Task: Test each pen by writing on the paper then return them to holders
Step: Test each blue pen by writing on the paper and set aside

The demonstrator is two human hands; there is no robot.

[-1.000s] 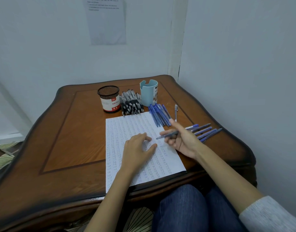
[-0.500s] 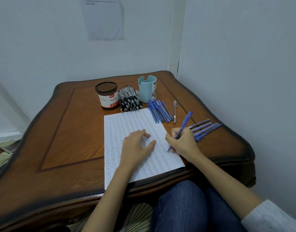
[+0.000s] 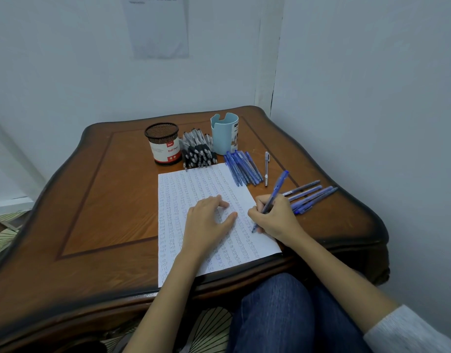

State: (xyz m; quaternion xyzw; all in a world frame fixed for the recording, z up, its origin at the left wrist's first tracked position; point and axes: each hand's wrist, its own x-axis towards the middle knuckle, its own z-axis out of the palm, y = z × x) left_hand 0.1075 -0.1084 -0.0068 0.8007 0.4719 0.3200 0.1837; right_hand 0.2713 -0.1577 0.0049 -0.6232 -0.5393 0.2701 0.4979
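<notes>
Pen, blue, sits pinched in the right hand, tip on the paper below the grip. Left of it the left hand lies flat on the paper. Beyond the grip: loose blue pens, then a blue holder.

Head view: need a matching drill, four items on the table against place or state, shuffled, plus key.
Items
1. black mesh holder
2. light blue holder
3. black pens
4. held blue pen

Places or states
A. heaped between the two holders
B. gripped by the right hand, tip down on the paper
C. left end of the far row, red-and-white label
D. just beyond the loose blue pens, farther from the person

Pairs: 1-C, 2-D, 3-A, 4-B
</notes>
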